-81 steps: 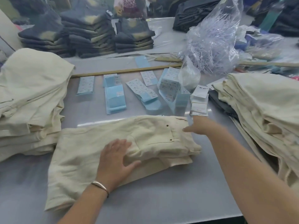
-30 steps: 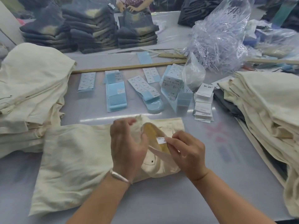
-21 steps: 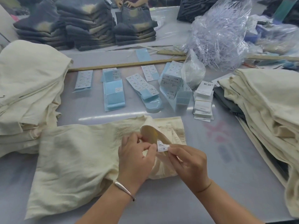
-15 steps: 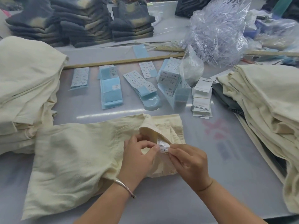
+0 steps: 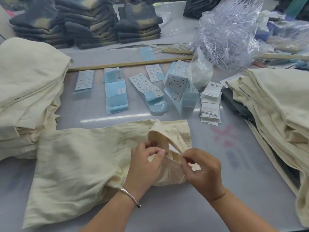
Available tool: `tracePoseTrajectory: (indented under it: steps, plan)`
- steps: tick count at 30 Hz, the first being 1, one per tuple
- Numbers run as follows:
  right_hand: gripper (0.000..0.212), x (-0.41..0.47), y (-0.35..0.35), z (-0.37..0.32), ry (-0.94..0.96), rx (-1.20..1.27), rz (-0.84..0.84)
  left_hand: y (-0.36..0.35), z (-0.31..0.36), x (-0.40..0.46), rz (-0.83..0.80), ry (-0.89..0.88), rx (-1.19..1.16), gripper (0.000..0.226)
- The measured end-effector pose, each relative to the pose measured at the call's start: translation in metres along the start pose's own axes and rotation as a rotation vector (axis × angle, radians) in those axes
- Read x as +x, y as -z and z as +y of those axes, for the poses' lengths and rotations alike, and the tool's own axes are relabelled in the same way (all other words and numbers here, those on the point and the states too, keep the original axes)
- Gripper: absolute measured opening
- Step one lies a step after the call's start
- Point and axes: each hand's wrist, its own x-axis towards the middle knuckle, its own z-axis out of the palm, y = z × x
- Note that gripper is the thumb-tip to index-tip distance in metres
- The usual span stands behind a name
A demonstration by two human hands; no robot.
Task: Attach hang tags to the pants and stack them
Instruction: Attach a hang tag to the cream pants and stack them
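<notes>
A folded cream pair of pants (image 5: 75,164) lies on the grey table in front of me, waistband to the right and folded back so the tan inner lining shows. A small white label (image 5: 173,147) sits inside the waistband. My left hand (image 5: 143,166) pinches the waistband fabric at the opening. My right hand (image 5: 202,173) pinches the waistband edge just right of the label. A pile of white hang tags (image 5: 211,104) lies beyond the pants to the right.
Cream pants are stacked at left (image 5: 28,91) and right (image 5: 274,114). Blue sticker sheets (image 5: 117,92) and label strips (image 5: 145,86) lie mid-table, behind them a wooden ruler (image 5: 130,62) and a clear bag of plastic fasteners (image 5: 229,30). Dark jeans stacks (image 5: 87,22) stand at the back.
Earlier my left hand lay flat on the pants and my right reached toward the tags. Both hands then came to the waistband, opened it and worked at the inner label; now they have parted slightly.
</notes>
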Motion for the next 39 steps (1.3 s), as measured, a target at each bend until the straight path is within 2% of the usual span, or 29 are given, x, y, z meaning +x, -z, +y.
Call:
tracePoseTrajectory:
  steps: [1,3,6,8,10,11,12,14,15,17,19,21,23,26,29,31,32,33,35,37,38,39]
  plan:
    - [0.012,0.003,0.001,0.002,-0.101,0.025,0.008,-0.001,-0.002,-0.001,0.020,-0.073,0.100,0.013]
    - [0.008,0.011,0.002,0.006,-0.314,0.092,-0.015,-0.002,-0.005,-0.001,0.054,-0.200,0.309,0.025]
    - [0.035,0.026,-0.001,0.010,-0.572,0.183,-0.242,-0.003,-0.007,0.001,-0.035,-0.267,0.510,0.034]
    - [0.044,0.033,-0.006,0.013,-0.609,0.131,-0.442,0.001,-0.006,0.005,-0.112,-0.283,0.568,0.035]
    - [0.025,0.039,-0.013,0.014,-0.597,0.130,-0.529,0.008,-0.003,0.012,-0.083,-0.363,0.519,0.028]
    - [0.013,0.042,-0.016,0.015,-0.619,0.164,-0.516,0.012,0.001,0.015,-0.040,-0.421,0.453,0.019]
    - [0.014,0.044,-0.021,0.017,-0.677,0.225,-0.479,0.016,0.007,0.018,0.017,-0.506,0.379,0.012]
    - [0.012,0.050,-0.027,0.020,-0.899,0.422,-0.419,0.019,0.016,0.023,0.085,-0.652,0.254,0.013]
    - [0.010,0.054,-0.029,0.022,-1.010,0.510,-0.406,0.020,0.018,0.026,0.091,-0.669,0.219,0.019]
    - [0.016,0.059,-0.032,0.029,-1.155,0.532,-0.356,0.018,0.015,0.035,0.051,-0.617,0.208,0.038]
    - [0.022,0.064,-0.031,0.041,-1.206,0.473,-0.185,0.015,0.007,0.046,-0.142,-0.486,0.354,0.044]
    - [0.025,0.070,-0.026,0.056,-1.194,0.450,-0.004,0.007,-0.012,0.058,-0.402,-0.391,0.627,0.043]
    - [0.024,0.080,-0.020,0.073,-1.154,0.391,0.067,-0.002,-0.032,0.064,-0.541,-0.361,0.816,0.049]
    - [0.021,0.097,-0.016,0.103,-1.073,0.271,0.074,-0.014,-0.041,0.071,-0.527,-0.360,0.838,0.060]
    - [0.018,0.117,-0.018,0.133,-0.983,0.098,0.074,-0.019,-0.039,0.078,-0.435,-0.397,0.855,0.055]
    - [0.015,0.130,-0.021,0.156,-0.885,-0.123,0.091,-0.020,-0.045,0.080,-0.479,-0.361,0.774,0.056]
    - [0.022,0.137,-0.023,0.169,-0.816,-0.263,0.085,-0.020,-0.048,0.080,-0.495,-0.345,0.720,0.056]
    - [0.035,0.145,-0.025,0.183,-0.759,-0.379,0.044,-0.020,-0.050,0.080,-0.481,-0.342,0.677,0.055]
    - [0.054,0.161,-0.028,0.211,-0.734,-0.588,-0.199,-0.019,-0.050,0.081,-0.479,-0.345,0.686,0.056]
    - [0.053,0.173,-0.031,0.232,-0.733,-0.789,-0.424,-0.019,-0.048,0.080,-0.501,-0.330,0.698,0.059]
    - [0.045,0.176,-0.033,0.241,-0.711,-0.866,-0.463,-0.019,-0.048,0.081,-0.503,-0.323,0.688,0.060]
    - [0.039,0.178,-0.035,0.246,-0.700,-0.887,-0.425,-0.018,-0.048,0.082,-0.508,-0.314,0.681,0.060]
